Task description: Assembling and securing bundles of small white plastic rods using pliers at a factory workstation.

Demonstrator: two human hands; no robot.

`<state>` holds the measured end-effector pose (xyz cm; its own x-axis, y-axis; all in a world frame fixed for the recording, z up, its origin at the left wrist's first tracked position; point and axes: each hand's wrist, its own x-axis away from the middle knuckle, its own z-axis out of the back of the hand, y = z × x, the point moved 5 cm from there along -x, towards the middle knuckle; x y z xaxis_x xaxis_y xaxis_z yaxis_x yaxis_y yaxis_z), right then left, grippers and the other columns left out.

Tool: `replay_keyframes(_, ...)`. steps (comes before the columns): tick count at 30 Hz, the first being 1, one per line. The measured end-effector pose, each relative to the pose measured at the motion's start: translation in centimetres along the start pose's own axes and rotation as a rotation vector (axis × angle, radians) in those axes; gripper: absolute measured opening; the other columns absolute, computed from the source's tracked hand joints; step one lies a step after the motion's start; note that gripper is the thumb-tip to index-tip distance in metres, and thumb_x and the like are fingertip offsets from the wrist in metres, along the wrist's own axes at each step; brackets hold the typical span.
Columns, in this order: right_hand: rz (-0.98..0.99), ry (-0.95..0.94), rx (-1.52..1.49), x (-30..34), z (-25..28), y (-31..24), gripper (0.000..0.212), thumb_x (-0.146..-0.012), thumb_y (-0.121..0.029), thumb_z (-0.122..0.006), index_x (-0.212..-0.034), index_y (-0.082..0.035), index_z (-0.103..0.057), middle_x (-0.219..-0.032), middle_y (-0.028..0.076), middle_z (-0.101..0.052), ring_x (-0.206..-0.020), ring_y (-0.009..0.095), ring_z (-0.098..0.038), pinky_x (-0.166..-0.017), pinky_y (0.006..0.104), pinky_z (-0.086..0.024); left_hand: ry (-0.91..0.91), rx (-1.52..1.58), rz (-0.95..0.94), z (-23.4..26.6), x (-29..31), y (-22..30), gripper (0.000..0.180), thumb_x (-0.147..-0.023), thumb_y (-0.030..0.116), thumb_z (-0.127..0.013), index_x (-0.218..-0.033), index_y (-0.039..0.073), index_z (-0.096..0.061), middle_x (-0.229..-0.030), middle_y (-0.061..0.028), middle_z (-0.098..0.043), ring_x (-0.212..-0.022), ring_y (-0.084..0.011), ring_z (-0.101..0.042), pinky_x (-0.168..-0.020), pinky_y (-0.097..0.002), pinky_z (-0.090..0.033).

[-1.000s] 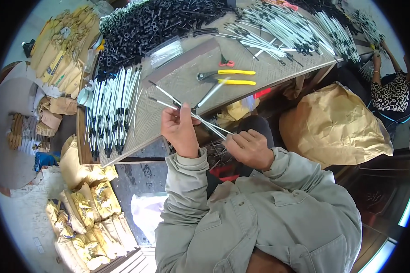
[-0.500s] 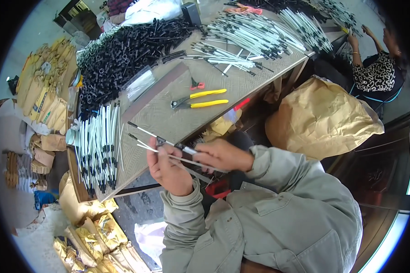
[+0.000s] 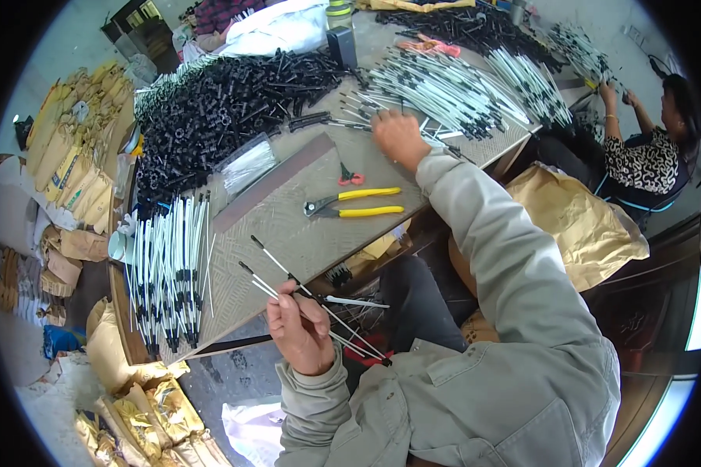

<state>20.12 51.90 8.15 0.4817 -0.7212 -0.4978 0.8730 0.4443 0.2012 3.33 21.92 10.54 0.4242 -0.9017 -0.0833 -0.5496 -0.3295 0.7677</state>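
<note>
White rods (image 3: 304, 292) sit pinched in left-hand fingers (image 3: 292, 307); right hand (image 3: 399, 138) touches loose rods (image 3: 444, 93).

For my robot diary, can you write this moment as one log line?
left hand: holds thin white rods | right hand: reaching into rod pile on table | yellow-handled pliers: lying untouched

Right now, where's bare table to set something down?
Bare strip of table between the left rod bundle and the pliers. Crowded: black parts heap and rods by the right hand. Left hand holds rods.
</note>
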Motion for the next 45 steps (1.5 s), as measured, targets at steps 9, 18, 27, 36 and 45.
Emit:
replay_keyframes(9,-0.373,0.524,-0.72,2.4,10.6,5.0,0.015,-0.088,-0.016,-0.052,-0.095,-0.003,-0.054,-0.071,0.011,-0.062,-0.056,0.018,-0.061,-0.05,0.0299,-0.046,-0.152,-0.062,0.211,0.1,2.0,-3.8,0.025,-0.094,0.017,-0.04,-0.109,-0.002,-0.048,-0.054,-0.0067,-0.051,-0.047,-0.0134,-0.048,-0.05,-0.0274,-0.043)
replay_keyframes(18,-0.404,0.688,-1.363,17.5,18.1,-2.5,0.015,-0.087,0.002,-0.042,-0.1,0.002,-0.05,-0.064,0.006,-0.056,-0.052,0.008,-0.051,-0.046,0.0203,-0.042,-0.107,-0.214,0.187,-1.9,-0.3,-5.1,0.032,-0.096,0.025,-0.036,-0.113,-0.001,-0.046,-0.112,-0.0195,-0.056,-0.099,-0.0254,-0.058,-0.085,-0.035,-0.047)
replay_keyframes(27,0.196,-0.087,-1.226,14.6,15.8,-9.1,0.009,-0.081,-0.009,-0.06,-0.088,-0.005,-0.061,-0.078,0.009,-0.063,-0.061,0.019,-0.063,-0.055,0.0268,-0.048,0.005,-0.256,-0.062,-2.6,-0.3,-2.9,0.029,-0.092,0.011,-0.046,-0.117,-0.002,-0.044,-0.072,-0.0031,-0.049,-0.056,-0.0067,-0.044,-0.049,-0.0187,-0.036)
replay_keyframes(36,-0.241,-0.081,-0.194,0.4,-0.8,5.7,0.026,-0.082,-0.033,-0.056,-0.081,-0.008,-0.062,-0.072,0.015,-0.062,-0.069,0.033,-0.061,-0.061,0.0433,-0.048,0.177,-0.03,-0.126,-0.5,0.1,-0.4,0.037,-0.093,0.016,-0.045,-0.127,0.007,-0.034,-0.074,-0.011,-0.057,-0.039,-0.0075,-0.043,-0.035,-0.0178,-0.035)
replay_keyframes(45,-0.511,0.374,-0.906,2.3,3.2,8.5,0.018,-0.088,-0.019,-0.05,-0.089,-0.001,-0.054,-0.069,0.013,-0.063,-0.059,0.024,-0.061,-0.054,0.0327,-0.047,-0.127,-0.059,0.013,-0.6,1.0,-0.6,0.025,-0.092,0.013,-0.044,-0.113,0.0,-0.043,-0.048,-0.0071,-0.048,-0.037,-0.0137,-0.044,-0.037,-0.0249,-0.038)
